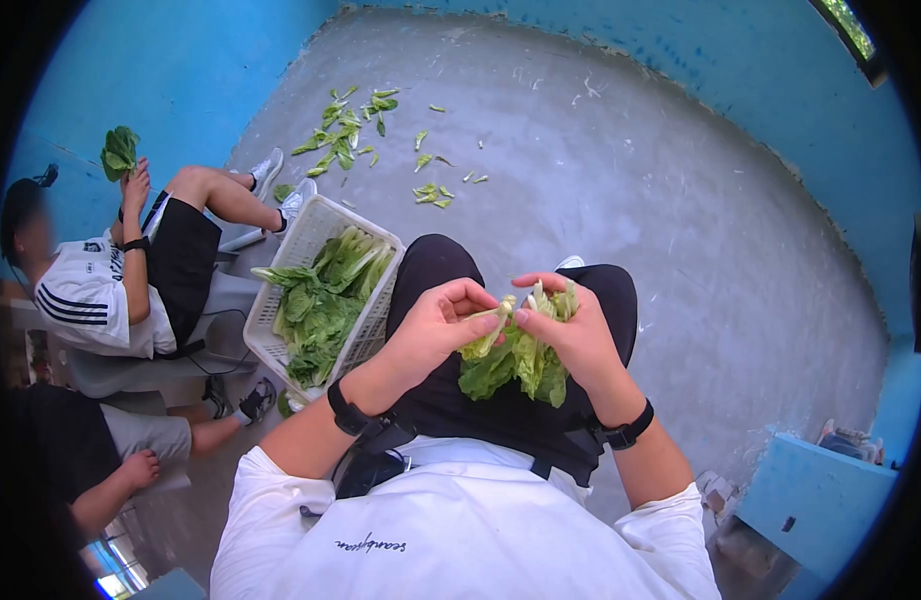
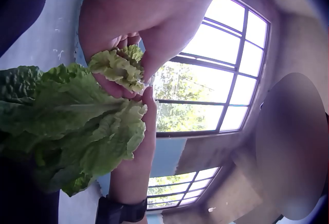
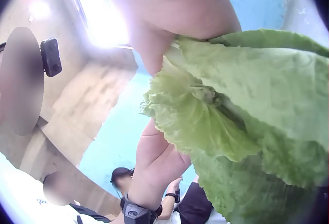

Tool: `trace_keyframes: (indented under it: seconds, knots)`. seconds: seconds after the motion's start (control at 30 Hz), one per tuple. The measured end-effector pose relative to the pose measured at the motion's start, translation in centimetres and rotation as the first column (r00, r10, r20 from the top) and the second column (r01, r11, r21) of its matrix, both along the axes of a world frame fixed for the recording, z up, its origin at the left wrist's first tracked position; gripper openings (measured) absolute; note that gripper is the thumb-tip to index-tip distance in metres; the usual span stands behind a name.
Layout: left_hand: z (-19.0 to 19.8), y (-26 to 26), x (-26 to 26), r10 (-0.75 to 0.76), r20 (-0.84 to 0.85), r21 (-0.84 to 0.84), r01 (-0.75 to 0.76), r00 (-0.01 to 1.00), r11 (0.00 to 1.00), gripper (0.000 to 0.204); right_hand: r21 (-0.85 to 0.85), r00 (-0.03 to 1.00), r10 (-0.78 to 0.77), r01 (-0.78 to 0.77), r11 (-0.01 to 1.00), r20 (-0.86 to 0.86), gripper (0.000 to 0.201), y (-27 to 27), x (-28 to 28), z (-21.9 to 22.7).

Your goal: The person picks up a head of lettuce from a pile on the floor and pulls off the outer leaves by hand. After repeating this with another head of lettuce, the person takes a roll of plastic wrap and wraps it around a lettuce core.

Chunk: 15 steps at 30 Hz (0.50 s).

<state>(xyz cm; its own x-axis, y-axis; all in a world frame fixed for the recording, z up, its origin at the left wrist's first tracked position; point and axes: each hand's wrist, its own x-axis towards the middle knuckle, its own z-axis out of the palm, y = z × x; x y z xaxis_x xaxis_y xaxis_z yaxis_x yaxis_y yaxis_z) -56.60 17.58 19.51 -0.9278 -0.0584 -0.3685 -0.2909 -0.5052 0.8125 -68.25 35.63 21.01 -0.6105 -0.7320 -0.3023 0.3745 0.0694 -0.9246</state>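
My left hand (image 1: 433, 322) pinches a small pale lettuce piece (image 1: 489, 338) between thumb and fingers, over my lap. In the left wrist view this curly yellow-green piece (image 2: 119, 68) sits inside the fingers. Close beside it, my right hand (image 1: 579, 335) grips a bunch of lettuce leaves (image 1: 529, 362) near their pale stem ends, thumb across them. The broad green leaves (image 3: 277, 90) hang below that hand and fill much of the right wrist view. The fingertips of both hands almost meet. Part of the stems is hidden by the fingers.
A white plastic basket (image 1: 258, 335) of lettuce leaves (image 1: 326, 300) stands by my left knee. Scattered leaves (image 1: 341, 135) lie on the grey floor (image 1: 581, 160) ahead. At left a seated person (image 1: 111, 280) holds lettuce (image 1: 120, 153); another person's legs (image 1: 146, 435) are nearer. A blue cabinet (image 1: 816, 495) stands at right.
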Motion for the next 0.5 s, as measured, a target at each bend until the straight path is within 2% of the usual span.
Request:
trace_keyframes:
  seconds: [0.1, 0.23, 0.33, 0.37, 0.47, 0.5]
  knots:
    - [1.7, 0.6, -0.1, 0.117, -0.033, -0.084, -0.119, 0.993, 0.989, 0.024, -0.060, 0.986, -0.134, 0.140, 0.988, 0.099, 0.030, -0.1, -0.1, -0.7]
    - [3.8, 2.0, 0.0, 0.116, -0.155, -0.244, -0.152, 0.981, 0.958, 0.025, -0.083, 0.938, -0.296, 0.315, 0.946, 0.182, 0.025, -0.9, 0.4, -1.8]
    - [4.2, 4.0, -0.4, 0.006, -0.270, -0.619, -0.178, 0.963, 0.765, 0.017, -0.118, 0.889, -0.351, 0.398, 0.910, 0.293, 0.023, -1.4, 0.8, -2.0]
    - [3.7, 4.7, -0.7, 0.046, -0.280, -0.651, -0.225, 0.959, 0.725, 0.015, -0.131, 0.870, -0.359, 0.422, 0.897, 0.338, 0.023, -1.6, 1.0, -2.0]
    - [1.7, 4.6, -1.5, -0.035, -0.454, -0.798, -0.389, 0.890, 0.461, 0.016, -0.144, 0.828, -0.415, 0.495, 0.857, 0.376, 0.023, -2.0, 1.1, -2.2]
    - [1.6, 4.8, -1.6, 0.020, -0.408, -0.793, -0.365, 0.913, 0.487, 0.017, -0.151, 0.816, -0.420, 0.510, 0.847, 0.397, 0.023, -2.0, 1.1, -2.3]
